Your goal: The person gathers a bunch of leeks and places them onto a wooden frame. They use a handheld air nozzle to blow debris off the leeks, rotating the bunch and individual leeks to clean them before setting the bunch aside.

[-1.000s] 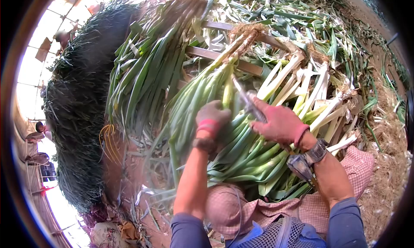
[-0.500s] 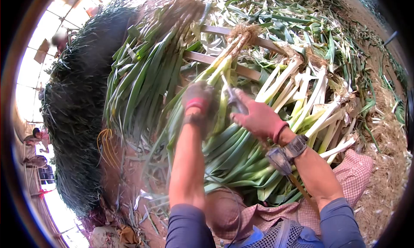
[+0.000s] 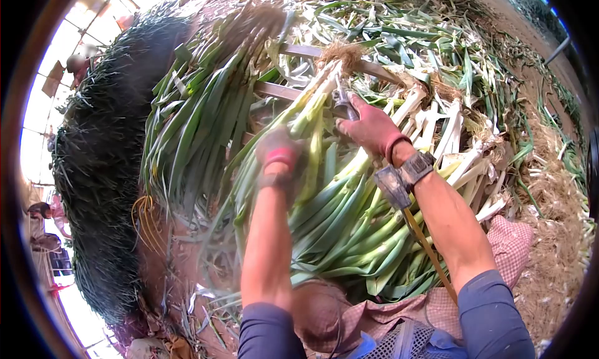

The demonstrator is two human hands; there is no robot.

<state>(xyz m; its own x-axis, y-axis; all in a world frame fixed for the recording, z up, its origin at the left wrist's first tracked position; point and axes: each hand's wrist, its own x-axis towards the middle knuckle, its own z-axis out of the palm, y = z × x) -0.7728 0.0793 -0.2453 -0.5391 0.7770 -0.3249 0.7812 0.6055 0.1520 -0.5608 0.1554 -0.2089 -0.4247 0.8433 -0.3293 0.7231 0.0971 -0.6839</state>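
Observation:
My left hand (image 3: 279,148), in a dusty glove with a pink cuff, is blurred but looks closed around the green part of some leeks (image 3: 312,109). Their roots (image 3: 340,55) point away from me above a wooden slat. In my right hand (image 3: 372,127), in a reddish glove, is a grey metal air blow gun (image 3: 343,104), its nozzle close to the white stems of those leeks. Beneath both hands lies a pile of leeks (image 3: 340,218), with white stems (image 3: 430,125) to the right.
Wooden slats (image 3: 277,91) run behind the held leeks. Another bunch of leeks (image 3: 193,122) lies to the left, beside a tall dark green stack (image 3: 97,165). Loose leaves (image 3: 405,31) cover the ground behind; root trimmings (image 3: 543,253) lie at right. Another person (image 3: 50,214) is at far left.
The blow gun and my right hand have moved up along the stems toward the roots. My left hand stays by the leaves, still blurred. The whole view has shifted slightly.

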